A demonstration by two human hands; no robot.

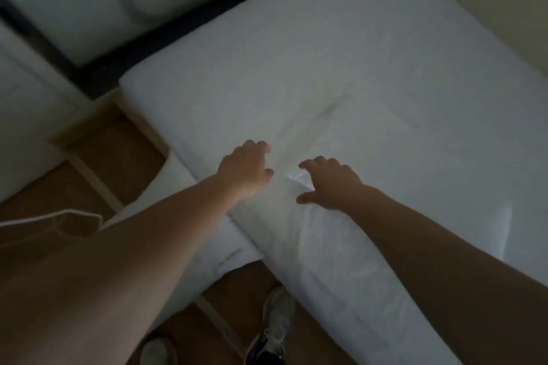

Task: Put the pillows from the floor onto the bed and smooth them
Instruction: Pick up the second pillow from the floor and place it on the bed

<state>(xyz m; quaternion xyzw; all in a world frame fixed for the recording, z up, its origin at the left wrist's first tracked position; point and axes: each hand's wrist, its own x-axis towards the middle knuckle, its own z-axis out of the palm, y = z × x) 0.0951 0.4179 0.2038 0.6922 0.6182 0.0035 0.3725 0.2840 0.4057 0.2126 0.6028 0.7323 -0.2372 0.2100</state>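
Observation:
A white pillow (pixel 385 163) lies on the white bed (pixel 296 38), along its near edge. Both my hands are over the pillow's near end, fingers spread and slightly curled. My left hand (pixel 246 169) is at the bed's edge and my right hand (pixel 329 184) is a little to its right, beside a small fold of fabric. Neither hand grips anything; whether the palms press the cover I cannot tell. A second white pillow (pixel 231 249) rests on the floor against the bed's side, partly hidden under my left forearm.
A black bed frame (pixel 178 24) runs along the bed's far-left side. Brown floor tiles (pixel 118 139) lie left of the bed. My shoes (pixel 278 323) stand close to the bed's side. White furniture (pixel 17 127) is at the left.

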